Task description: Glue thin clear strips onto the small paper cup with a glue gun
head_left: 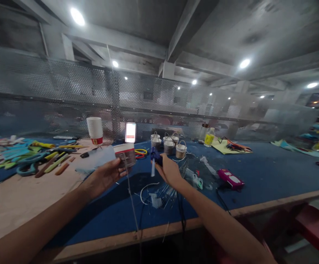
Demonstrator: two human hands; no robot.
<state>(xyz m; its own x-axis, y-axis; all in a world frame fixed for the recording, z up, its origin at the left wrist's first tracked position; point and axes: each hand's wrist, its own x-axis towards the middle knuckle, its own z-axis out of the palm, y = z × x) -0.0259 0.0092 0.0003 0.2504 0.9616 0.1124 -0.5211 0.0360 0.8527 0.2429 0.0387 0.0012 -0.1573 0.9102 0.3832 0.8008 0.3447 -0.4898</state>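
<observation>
My left hand [106, 178] grips a paper cup [125, 149] tipped on its side, with a red band near its rim. Grey twine [130, 194] runs from the cup down past the table edge. In my right hand [171, 170] is a dark blue hot glue gun [155, 156], a pale glue stick [153, 169] jutting from it towards me. The gun is a little right of the cup, apart from it. Its nozzle is hard to make out. Several small cups with looped handles [180, 151] stand just behind the gun.
At left, a stack of paper cups [95, 128] stands behind scissors [29, 165] and coloured sticks. Thin wires [170, 192] and plastic scraps lie in front of me. A magenta box [230, 179], a yellow bottle [209, 137] and yellow sheets [227, 147] are at right. A mesh partition [148, 99] rises behind.
</observation>
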